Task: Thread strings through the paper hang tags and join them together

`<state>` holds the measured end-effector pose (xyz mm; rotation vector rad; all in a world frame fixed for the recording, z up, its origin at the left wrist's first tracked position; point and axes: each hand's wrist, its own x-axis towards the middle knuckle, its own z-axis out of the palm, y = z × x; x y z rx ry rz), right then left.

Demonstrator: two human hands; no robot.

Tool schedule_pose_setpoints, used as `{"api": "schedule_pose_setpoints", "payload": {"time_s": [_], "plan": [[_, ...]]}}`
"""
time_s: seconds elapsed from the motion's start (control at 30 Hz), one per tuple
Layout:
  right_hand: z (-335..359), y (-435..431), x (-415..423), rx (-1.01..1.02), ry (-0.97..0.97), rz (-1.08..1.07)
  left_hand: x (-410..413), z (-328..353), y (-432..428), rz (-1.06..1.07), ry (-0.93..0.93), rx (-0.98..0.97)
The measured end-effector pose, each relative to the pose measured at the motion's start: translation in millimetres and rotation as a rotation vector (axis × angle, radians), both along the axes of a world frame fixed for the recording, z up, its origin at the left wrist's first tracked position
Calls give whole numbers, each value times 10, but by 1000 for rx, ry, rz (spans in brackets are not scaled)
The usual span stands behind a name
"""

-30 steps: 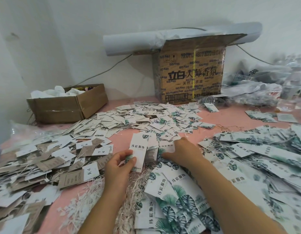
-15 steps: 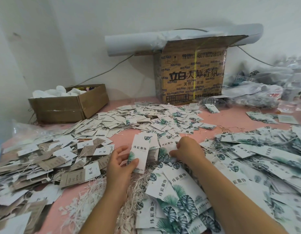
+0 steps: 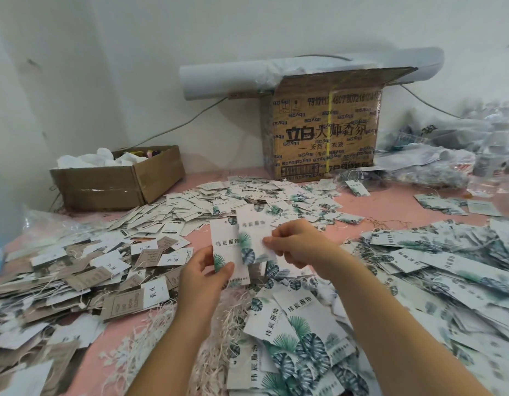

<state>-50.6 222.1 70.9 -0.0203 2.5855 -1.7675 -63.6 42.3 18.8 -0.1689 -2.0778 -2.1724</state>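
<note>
My left hand point(image 3: 203, 277) pinches the lower part of a tall white hang tag point(image 3: 222, 242) printed with green leaves, holding it upright above the table. My right hand point(image 3: 297, 245) pinches a second leaf-print tag point(image 3: 252, 227) by its right edge, and this tag overlaps the first on its right side. A loose bundle of pale strings point(image 3: 150, 332) lies on the pink table point(image 3: 359, 201) under my forearms. More large leaf-print tags point(image 3: 293, 338) are heaped just in front of me.
Small white tags point(image 3: 207, 204) form a pile in the middle, brown and white tags point(image 3: 76, 270) spread at left, and strung leaf tags point(image 3: 447, 267) at right. A low open carton point(image 3: 116, 181) sits at back left, a tall printed carton point(image 3: 324, 132) at the back wall, plastic bags point(image 3: 436, 155) at far right.
My right hand has lifted off the pile with a second tag and brought it against the tag in my left hand. Both hands have risen from the table.
</note>
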Motion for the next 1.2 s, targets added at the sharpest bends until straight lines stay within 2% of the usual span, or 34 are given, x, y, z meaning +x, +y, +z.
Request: {"api": "schedule_pose_setpoints", "payload": {"time_s": [0.13,0.4,0.63,0.73,0.87,1.0,1.2], "plan": [[18,-110,13,129,78,-10,82,137,85,-89,42,-12],[153,-114,93,111,113,70,167,291,129,-166,36,32],[270,-179,197,311,78,239,137,407,-11,-9,116,123],[303,-207,206,361,146,158,138,440,-40,37,145,149],[304,-211,180,600,344,41,137,470,-57,79,165,143],[347,-250,187,599,510,-89,146,483,-43,74,176,132],[438,-249,242,635,585,-237,186,513,-3,62,202,126]]}}
